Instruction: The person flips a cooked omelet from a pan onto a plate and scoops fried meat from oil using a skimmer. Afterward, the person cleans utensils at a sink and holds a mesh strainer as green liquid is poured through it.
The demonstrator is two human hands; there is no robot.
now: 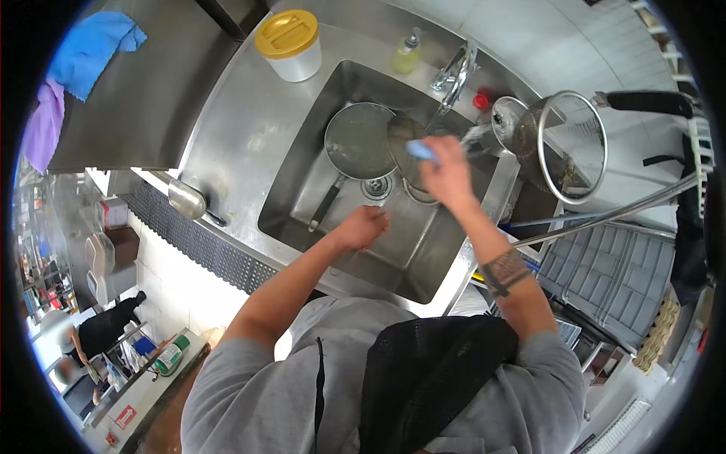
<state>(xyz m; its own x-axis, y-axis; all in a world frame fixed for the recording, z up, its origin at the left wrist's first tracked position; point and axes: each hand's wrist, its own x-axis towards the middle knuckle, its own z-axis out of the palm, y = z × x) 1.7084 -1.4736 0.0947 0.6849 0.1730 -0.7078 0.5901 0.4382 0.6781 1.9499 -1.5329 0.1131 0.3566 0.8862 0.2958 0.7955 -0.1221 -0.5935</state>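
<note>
In the sink [274, 219], a frying pan [360, 140] with a black handle lies beside the drain. To its right, a second round, darker pan-like piece [398, 142] is tilted and partly hidden by my right hand [448, 170]. That hand is blurred and closed on a light-blue sponge [420, 150] over the dark piece. My left hand [364, 228] is closed in front of the drain [376, 186]. Something thin and hard to make out shows at its fingertips, and I cannot tell whether it joins the dark piece.
A tap [454, 79] stands behind the sink, near a soap bottle [407, 53]. A white tub with a yellow lid [287, 34] sits at the back left. A large mesh strainer [575, 147] juts in at the right. Two people are far off at lower left.
</note>
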